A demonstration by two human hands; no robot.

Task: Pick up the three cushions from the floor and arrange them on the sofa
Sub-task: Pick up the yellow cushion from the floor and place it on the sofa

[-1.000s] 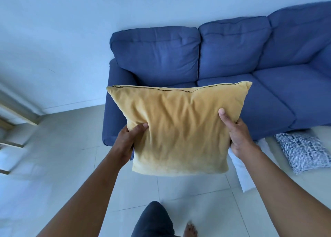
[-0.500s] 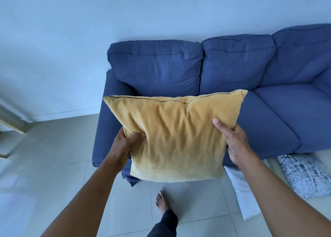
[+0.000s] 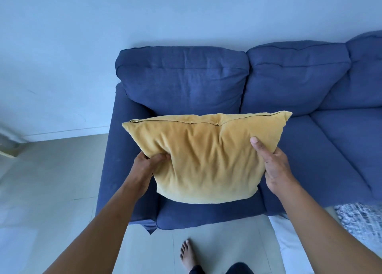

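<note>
A square mustard-yellow velvet cushion (image 3: 208,160) is held over the leftmost seat of a dark blue fabric sofa (image 3: 182,81); the left hand (image 3: 147,165) grips its left edge, the right hand (image 3: 272,166) its right; a blue-and-white patterned cushion (image 3: 360,218) lies on the pale tiled floor (image 3: 51,180).

Three cushions show: one mustard-yellow velvet square cushion (image 3: 206,160), one plain white cushion (image 3: 289,242) and one blue-and-white patterned woven cushion (image 3: 359,220). There is one dark blue fabric sofa (image 3: 182,83), with three back pads visible. Two bare hands, one bare foot (image 3: 187,253).
</note>
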